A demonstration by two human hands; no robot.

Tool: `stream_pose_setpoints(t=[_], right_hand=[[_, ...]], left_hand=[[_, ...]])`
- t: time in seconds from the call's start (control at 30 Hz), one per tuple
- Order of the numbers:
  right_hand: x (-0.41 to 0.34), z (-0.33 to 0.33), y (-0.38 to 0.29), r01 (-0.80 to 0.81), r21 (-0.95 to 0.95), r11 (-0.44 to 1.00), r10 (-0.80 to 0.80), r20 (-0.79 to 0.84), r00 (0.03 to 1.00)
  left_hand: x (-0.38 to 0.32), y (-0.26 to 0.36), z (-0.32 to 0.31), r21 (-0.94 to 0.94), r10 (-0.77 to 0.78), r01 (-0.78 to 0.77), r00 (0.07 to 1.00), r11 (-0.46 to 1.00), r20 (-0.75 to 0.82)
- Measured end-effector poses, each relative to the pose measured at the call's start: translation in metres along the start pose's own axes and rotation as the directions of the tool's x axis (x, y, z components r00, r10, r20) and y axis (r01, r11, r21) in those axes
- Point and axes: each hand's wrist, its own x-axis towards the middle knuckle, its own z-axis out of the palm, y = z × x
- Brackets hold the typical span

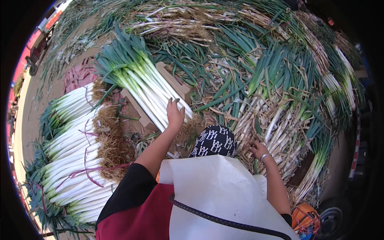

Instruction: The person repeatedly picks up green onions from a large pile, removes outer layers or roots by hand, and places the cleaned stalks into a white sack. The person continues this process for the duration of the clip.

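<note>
My left hand [175,115] rests with spread fingers on the white stalks near the root end of a loose heap of cleaned long green onions [147,81]. These lie slantwise in a cardboard cradle [172,79] with raised sides, leaves pointing away from me. My right hand [258,149], a bracelet at its wrist, is over the edge of a pile of uncleaned green onions [276,132] with dry brown skins. Its fingers are half bent and apart, and nothing shows between them. Black-and-white patterned cloth [214,142] bulges between my hands.
Tied bundles of cleaned green onions [78,150] are stacked at left, roots towards me, bound with purplish ties [90,171]. More uncleaned onions [180,28] lie across the back. Loose leaves and peelings [220,81] litter the ground. An orange bag [304,217] sits beside a wheel [330,219].
</note>
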Motion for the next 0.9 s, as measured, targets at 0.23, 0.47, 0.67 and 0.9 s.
stream_pose_setpoints(t=[0.23, 0.47, 0.67, 0.9], right_hand=[[0.007, 0.005, 0.088, -0.076, -0.025, 0.997, 0.072, -0.130, 0.989], [0.002, -0.002, 0.106, -0.114, -0.027, 0.993, 0.090, -0.444, 0.892], [0.036, -0.022, 0.106, -0.154, 0.024, 0.988, 0.139, -0.586, 0.798], [0.069, -0.019, 0.099, -0.276, -0.019, 0.961, 0.220, -0.551, 0.805]], left_hand=[[0.078, 0.232, -0.007, -0.844, -0.055, 0.529, 0.848, 0.087, 0.526], [0.001, 0.358, 0.036, -0.581, 0.033, 0.801, 0.591, -0.144, 0.806], [-0.005, 0.343, 0.071, -0.508, -0.109, 0.842, 0.496, -0.181, 0.862], [-0.006, 0.347, 0.074, -0.471, -0.054, 0.864, 0.470, -0.175, 0.881]])
